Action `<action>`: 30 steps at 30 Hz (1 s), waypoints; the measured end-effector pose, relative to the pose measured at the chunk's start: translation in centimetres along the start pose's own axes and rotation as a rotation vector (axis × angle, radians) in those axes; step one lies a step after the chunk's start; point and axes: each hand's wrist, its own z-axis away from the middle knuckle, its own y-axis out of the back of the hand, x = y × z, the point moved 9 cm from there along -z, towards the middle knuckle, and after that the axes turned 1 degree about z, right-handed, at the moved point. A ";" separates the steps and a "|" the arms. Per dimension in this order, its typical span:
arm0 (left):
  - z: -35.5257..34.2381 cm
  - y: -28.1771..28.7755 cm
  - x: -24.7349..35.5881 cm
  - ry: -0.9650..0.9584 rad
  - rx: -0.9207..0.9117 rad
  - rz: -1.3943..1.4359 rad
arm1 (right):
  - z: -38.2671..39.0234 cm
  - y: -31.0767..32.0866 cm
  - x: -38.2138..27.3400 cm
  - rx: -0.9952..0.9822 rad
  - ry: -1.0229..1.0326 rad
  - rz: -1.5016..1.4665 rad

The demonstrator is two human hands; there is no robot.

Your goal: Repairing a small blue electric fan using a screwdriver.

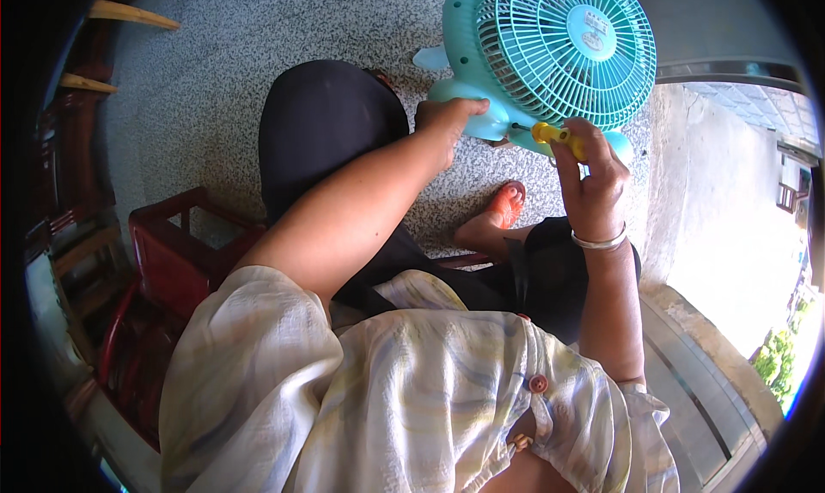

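A turquoise electric fan [507, 42] with a round slatted grille is tilted in front of me at the top. My left hand [447, 125] grips the side of its base, thumb on top; the other fingers are hidden beneath. In my right hand [595, 179] is a yellow-handled screwdriver [547, 134], pinched between thumb and fingers. The screwdriver's thin shaft points left, and its tip meets the base just below the grille. Whether a screw sits under the tip is too small to tell.
Speckled grey floor [215, 80] lies beneath. A dark red plastic stool [185, 248] stands to my left, with wooden furniture [82, 175] beyond it. My foot in an orange sandal [509, 202] is below the fan. At right a doorway opens onto bright pavement [730, 226].
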 end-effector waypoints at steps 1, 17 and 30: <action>-0.1 0.0 -0.1 0.002 -0.004 -0.007 | -0.1 0.0 -0.5 -0.021 0.039 0.020; 0.4 2.3 2.1 -0.304 0.239 -0.257 | -0.7 -0.5 -0.4 -0.205 0.019 0.498; 10.3 -9.0 9.5 -1.355 -0.350 -0.821 | -2.7 -0.9 0.8 -0.324 -0.161 0.527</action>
